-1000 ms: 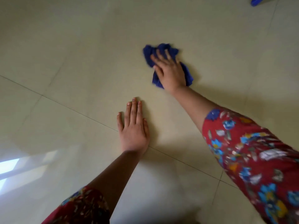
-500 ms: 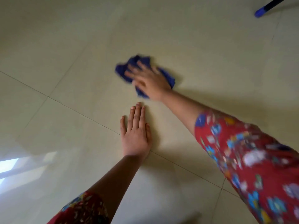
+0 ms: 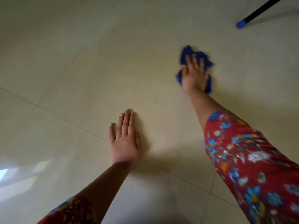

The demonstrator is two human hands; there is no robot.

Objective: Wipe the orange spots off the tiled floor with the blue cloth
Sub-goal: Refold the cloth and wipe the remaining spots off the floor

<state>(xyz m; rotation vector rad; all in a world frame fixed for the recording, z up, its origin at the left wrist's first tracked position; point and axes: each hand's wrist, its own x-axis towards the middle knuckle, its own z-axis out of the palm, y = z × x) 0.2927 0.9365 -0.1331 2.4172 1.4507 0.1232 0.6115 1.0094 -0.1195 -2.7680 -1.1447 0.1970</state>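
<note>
The right hand [image 3: 195,73] lies palm down on the blue cloth [image 3: 187,52], its fingers straight and slightly fanned across the bunched fabric, pressing it onto the tiled floor [image 3: 84,59]. The hand is blurred, so the fingertips cannot be made out sharply. The cloth is crumpled, and folds of it show beyond the fingertips, beside the thumb and at the outer edge of the wrist. It sits in the upper right part of the view, well apart from the left hand [image 3: 124,143]. That hand rests flat on the floor nearer the person, fingers straight and close together, the thumb tucked alongside, its heel touching a thin dark grout line [image 3: 64,120] that runs diagonally across the view. The tiles are large, glossy and pale cream; a second grout line [image 3: 212,185] meets the first near the right forearm. Both arms wear a red sleeve [image 3: 252,160] printed with blue, white and yellow flowers. At lower left the sheen of the floor carries a bright window reflection [image 3: 3,174]. In the upper right corner a black pole with a blue tip [image 3: 241,25] touches the floor at a slant.
</note>
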